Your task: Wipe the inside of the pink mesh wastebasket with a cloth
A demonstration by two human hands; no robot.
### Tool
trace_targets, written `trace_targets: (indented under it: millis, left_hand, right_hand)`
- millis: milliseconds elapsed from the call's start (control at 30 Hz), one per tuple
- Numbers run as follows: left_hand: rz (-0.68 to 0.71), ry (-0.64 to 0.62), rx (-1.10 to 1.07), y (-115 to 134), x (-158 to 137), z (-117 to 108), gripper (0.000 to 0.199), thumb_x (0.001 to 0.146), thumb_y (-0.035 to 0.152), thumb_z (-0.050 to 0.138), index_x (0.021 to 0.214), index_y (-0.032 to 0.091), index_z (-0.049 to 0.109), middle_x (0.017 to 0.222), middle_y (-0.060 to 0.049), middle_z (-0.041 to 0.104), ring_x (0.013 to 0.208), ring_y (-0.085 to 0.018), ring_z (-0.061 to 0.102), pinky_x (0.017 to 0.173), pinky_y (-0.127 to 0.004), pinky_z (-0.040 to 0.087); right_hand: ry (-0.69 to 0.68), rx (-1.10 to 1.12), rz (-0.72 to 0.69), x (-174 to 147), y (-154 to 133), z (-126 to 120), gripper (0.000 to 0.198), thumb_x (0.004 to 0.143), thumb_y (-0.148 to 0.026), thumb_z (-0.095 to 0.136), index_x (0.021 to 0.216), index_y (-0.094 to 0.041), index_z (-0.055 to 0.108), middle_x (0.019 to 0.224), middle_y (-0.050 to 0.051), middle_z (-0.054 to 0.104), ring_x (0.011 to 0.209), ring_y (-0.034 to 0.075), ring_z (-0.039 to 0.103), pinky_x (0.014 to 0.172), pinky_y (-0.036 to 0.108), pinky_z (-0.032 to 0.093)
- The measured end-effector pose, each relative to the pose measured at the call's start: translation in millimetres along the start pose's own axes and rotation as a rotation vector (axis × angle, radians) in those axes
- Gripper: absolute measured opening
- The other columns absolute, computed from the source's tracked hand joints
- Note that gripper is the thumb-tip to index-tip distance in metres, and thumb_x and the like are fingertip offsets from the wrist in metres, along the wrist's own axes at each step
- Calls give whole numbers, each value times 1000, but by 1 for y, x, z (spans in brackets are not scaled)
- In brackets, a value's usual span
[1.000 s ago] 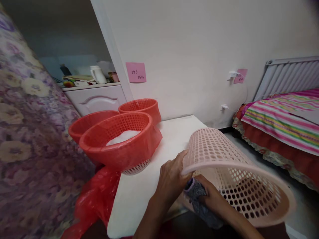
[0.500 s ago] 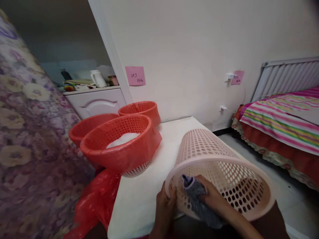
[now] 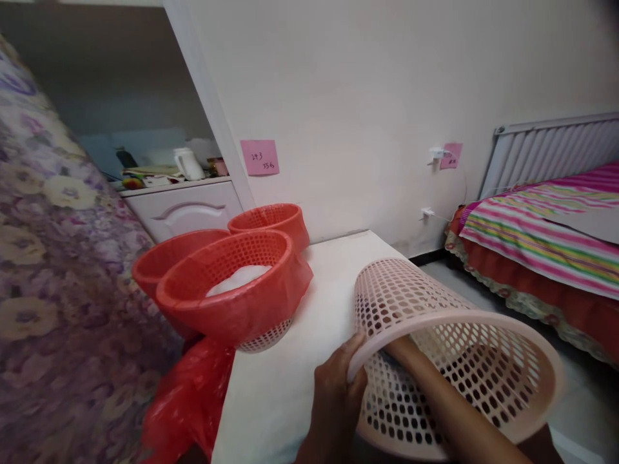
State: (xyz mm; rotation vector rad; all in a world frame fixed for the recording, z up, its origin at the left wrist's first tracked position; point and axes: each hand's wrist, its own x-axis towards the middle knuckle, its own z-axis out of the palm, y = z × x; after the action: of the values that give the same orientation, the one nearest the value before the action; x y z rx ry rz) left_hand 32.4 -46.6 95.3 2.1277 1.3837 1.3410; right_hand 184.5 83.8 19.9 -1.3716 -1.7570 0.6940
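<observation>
A pink basket (image 3: 454,361) lies on its side at the near right corner of the white table (image 3: 309,335), its open mouth toward the person and hanging past the table's edge. The left hand (image 3: 338,403) grips the basket's rim on the left, fingers curled over the lip, thumb outside. The right arm reaches deep into the basket; the right hand (image 3: 394,345) is hidden behind the mesh wall, so I cannot tell how far open it is or what it has hold of.

Left of the basket, at the table's far left edge, stands a red-lined basket (image 3: 227,283) holding something white, with two more red baskets behind it and a red plastic bag (image 3: 188,399) drooping beside the table.

The pink basket is round and steadied at one point only; a hard push from inside could, I judge, roll it off the corner or slip the rim from the fingers.
</observation>
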Motion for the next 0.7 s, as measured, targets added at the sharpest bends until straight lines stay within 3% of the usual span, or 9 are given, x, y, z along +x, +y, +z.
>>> trace_targets:
  millis: [133,200,300,367,467,567,633,700]
  left_hand:
    - [-53,27,5,-5,0,-4,43,84,10,50,125,17,58,124,-7,69,110,-16,67,96,-29,53]
    - [-34,33,35,-7,1,-5,41,84,12,51,124,17,59,122,-7,70,110,-16,67,96,-28,53]
    - [26,24,85,-9,1,-8,40,83,12,53,122,17,61,118,-5,72,108,-14,67,96,-24,52]
    - [54,30,110,-8,2,-10,41,82,10,53,121,17,62,117,-5,73,107,-13,68,95,-22,51]
    - [82,27,115,-5,2,-11,41,81,10,54,121,16,62,116,-7,73,106,-13,68,93,-19,51]
    - [104,-13,93,-3,1,-10,45,82,8,54,125,18,59,118,-6,72,108,-12,67,94,-18,50]
    - [122,-30,93,-2,0,-9,47,82,8,55,127,20,56,120,-5,71,109,-12,66,95,-20,50]
    - [150,-23,102,-2,-1,-7,45,83,12,56,127,21,56,119,-5,72,108,-14,67,93,-22,52]
  right_hand:
    - [-90,26,-56,-46,-4,-5,47,68,-11,54,113,-19,62,118,12,65,117,31,56,104,49,40]
    - [-159,69,-110,-79,-11,-11,56,63,-7,53,116,-23,60,117,9,64,116,28,56,103,45,41]
    - [-329,252,-180,-122,-28,-20,50,65,-4,52,109,-25,62,109,5,63,106,24,59,92,37,47]
    - [-399,341,-182,-135,-38,-27,44,65,-4,54,102,-25,63,102,3,64,98,21,60,86,34,47]
    - [-409,381,-165,-123,-39,-38,42,64,-2,52,98,-24,66,98,2,64,96,21,60,86,34,47]
    - [-230,242,-101,-88,-24,-46,47,64,-2,52,103,-24,67,110,4,66,113,26,57,99,41,43]
    - [-70,110,-16,-62,-11,-48,34,75,-10,57,104,-26,67,117,5,65,115,27,56,101,44,43]
    - [7,58,25,-41,0,-46,22,87,-24,59,109,-25,65,123,7,62,113,25,57,98,45,46]
